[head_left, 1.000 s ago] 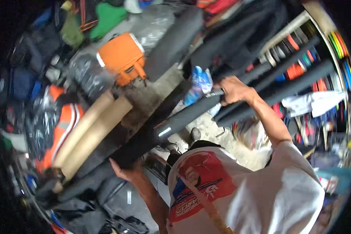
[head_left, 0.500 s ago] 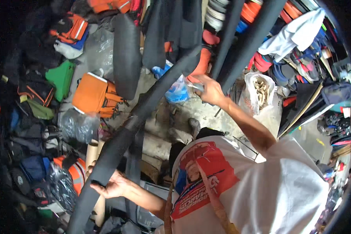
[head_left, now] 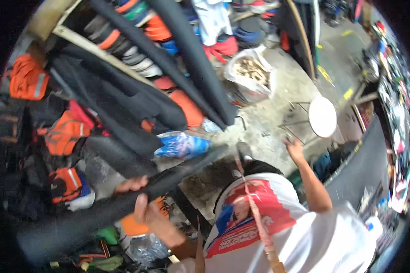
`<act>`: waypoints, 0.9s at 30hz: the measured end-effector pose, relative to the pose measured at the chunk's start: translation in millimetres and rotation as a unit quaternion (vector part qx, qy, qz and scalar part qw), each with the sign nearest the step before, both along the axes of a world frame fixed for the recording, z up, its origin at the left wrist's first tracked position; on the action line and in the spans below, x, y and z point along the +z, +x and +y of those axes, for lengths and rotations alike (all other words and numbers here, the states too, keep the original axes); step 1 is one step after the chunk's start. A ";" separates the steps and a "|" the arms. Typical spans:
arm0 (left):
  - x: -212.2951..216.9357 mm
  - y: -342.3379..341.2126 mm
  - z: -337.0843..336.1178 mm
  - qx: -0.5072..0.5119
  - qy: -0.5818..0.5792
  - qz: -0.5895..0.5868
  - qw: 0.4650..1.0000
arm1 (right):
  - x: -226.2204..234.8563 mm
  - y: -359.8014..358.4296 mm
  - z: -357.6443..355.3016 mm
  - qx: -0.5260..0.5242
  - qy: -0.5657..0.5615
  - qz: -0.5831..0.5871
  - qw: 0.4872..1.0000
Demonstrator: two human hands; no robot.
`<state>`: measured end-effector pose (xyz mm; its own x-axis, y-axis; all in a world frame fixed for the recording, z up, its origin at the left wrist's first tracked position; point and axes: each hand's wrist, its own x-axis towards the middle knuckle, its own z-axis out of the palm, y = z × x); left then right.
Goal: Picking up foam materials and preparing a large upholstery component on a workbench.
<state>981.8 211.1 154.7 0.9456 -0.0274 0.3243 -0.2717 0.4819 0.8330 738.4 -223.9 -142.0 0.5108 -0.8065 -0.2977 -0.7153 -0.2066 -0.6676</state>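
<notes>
A long roll of black sheet material [head_left: 95,211] slants across the lower left, its far end close to the floor near my shoe. My left hand [head_left: 146,200] is closed around the middle of this roll, fingers over the far side and thumb on the near side. Away from the roll, my right hand [head_left: 294,148] hangs out to the right, in front of a round white stool [head_left: 322,117]. Its fingers are curled and blurred, with something small and dark at their tips that I cannot make out. A pinkish tape [head_left: 255,204] hangs down over my white shirt.
Tall black rolls [head_left: 193,59] lean beyond the floor's middle. A white sack of light scraps [head_left: 250,73] stands beside them. A blue-and-white plastic bag [head_left: 182,144] lies near the held roll. Orange bags [head_left: 66,134] crowd the left; a dark grey sheet [head_left: 357,159] curves at right.
My view has turned to the right. The black roll now lies flatter across the view in my left hand. My right hand has moved away from the roll's far end, toward the stool.
</notes>
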 end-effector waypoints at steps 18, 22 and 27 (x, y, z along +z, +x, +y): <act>-40.9 33.0 -186.5 -0.043 0.048 0.164 0.984 | 62.2 -40.7 -44.3 -0.146 0.268 -0.188 0.934; -58.7 38.6 -276.6 -0.058 0.204 0.103 0.972 | 215.6 102.9 -84.9 0.209 0.009 -0.199 0.957; -86.6 69.9 -353.8 -0.245 0.169 0.041 0.954 | 348.2 221.5 -65.4 0.336 -0.095 -0.413 0.841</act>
<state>1051.7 -142.8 68.0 0.8144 -0.5620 0.1444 -0.0099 0.2353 0.9719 959.9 -289.2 206.2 0.8394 -0.2462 0.4846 0.2975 -0.5380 -0.7887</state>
